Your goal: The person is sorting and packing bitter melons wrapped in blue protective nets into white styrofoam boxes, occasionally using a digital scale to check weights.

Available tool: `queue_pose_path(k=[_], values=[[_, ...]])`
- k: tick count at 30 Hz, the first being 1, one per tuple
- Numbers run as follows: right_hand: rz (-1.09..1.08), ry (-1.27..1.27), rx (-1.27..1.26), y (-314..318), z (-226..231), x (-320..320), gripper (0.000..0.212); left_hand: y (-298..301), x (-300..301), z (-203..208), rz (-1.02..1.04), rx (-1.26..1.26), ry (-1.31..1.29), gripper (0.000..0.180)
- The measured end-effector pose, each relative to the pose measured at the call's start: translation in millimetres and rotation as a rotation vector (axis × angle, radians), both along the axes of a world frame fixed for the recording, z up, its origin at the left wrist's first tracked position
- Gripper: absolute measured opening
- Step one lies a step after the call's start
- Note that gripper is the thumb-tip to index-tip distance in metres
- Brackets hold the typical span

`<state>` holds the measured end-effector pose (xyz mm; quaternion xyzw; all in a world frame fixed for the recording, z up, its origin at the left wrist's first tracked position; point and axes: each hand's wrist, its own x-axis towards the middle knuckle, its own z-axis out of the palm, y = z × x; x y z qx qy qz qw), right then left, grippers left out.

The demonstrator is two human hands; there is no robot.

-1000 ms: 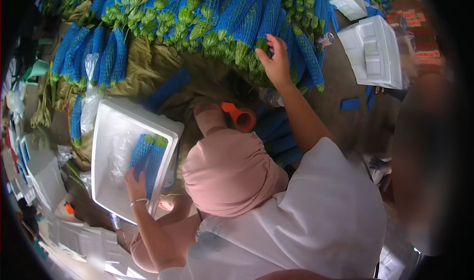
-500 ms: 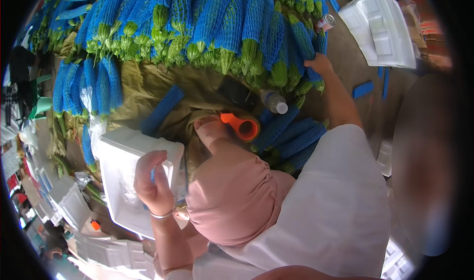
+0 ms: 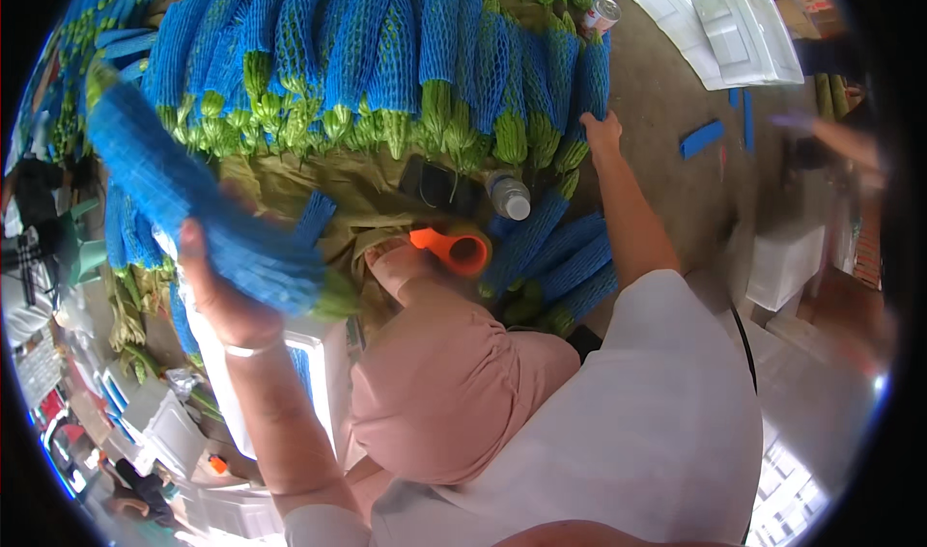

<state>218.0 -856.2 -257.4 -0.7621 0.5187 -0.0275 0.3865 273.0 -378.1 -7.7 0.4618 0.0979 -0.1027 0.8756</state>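
A large bitter melon in a blue foam net sleeve (image 3: pixel 208 195) is in my left hand (image 3: pixel 227 301), tilted above the white foam box (image 3: pixel 333 378). My thumb shows on its near side, while the other fingers are hidden behind it. At the right end of a long row of netted bitter melons (image 3: pixel 396 59), my right hand (image 3: pixel 603 132) grips the lower part of the last one (image 3: pixel 587 84). Several more netted melons (image 3: pixel 570 262) lie on the ground beside my leg.
An orange tape dispenser (image 3: pixel 454 250) and a clear bottle (image 3: pixel 509 196) lie near my foot. A drink can (image 3: pixel 601 14) stands beyond the row. White foam boxes (image 3: pixel 724 26) sit at the far right, where another person's arm (image 3: pixel 840 141) reaches in.
My left hand, empty before, now holds a netted bitter melon and has moved left and up. My right hand has shifted slightly left along with the view, still at the row's right end.
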Motion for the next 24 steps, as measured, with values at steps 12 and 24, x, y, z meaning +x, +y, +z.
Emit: queue_pose_path(k=[12, 24], values=[[-0.106, -0.289, 0.217, -7.6, -15.2, -6.6, 0.06, 268.8, -238.7, 31.9, 0.013, 1.494, 0.342, 0.064], [1.272, -0.551, -0.04, 243.6, 260.1, 87.4, 0.063, 243.2, -258.4, -52.5, -0.51, 1.667, 0.343, 0.06]])
